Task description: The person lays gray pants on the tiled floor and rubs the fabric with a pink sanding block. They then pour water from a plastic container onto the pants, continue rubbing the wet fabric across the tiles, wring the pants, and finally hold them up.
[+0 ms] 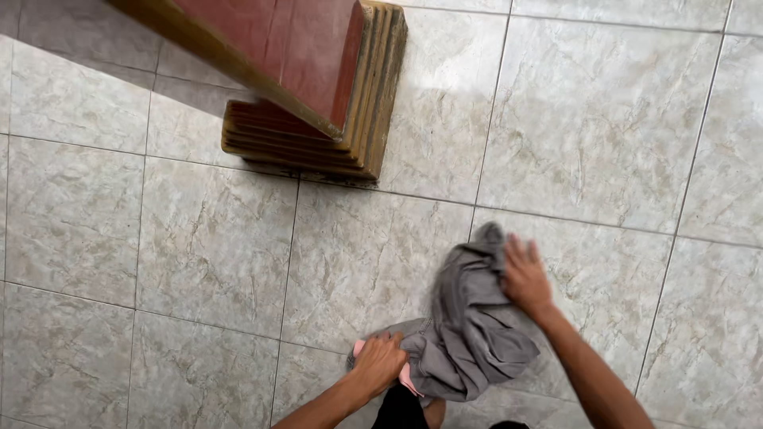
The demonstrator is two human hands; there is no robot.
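A crumpled grey cloth (470, 326) hangs between my two hands above the tiled floor (199, 254). My left hand (379, 362) grips its lower left edge, where a bit of pink fabric (407, 380) shows. My right hand (524, 276) holds the cloth's upper right part, fingers spread against it. My foot and dark trouser leg (401, 409) show just below the cloth.
A reddish wooden post with a stepped, ridged base (318, 135) stands on the floor at the upper left, about one tile away from the cloth. Pale marbled tiles with thin grout lines cover everything else.
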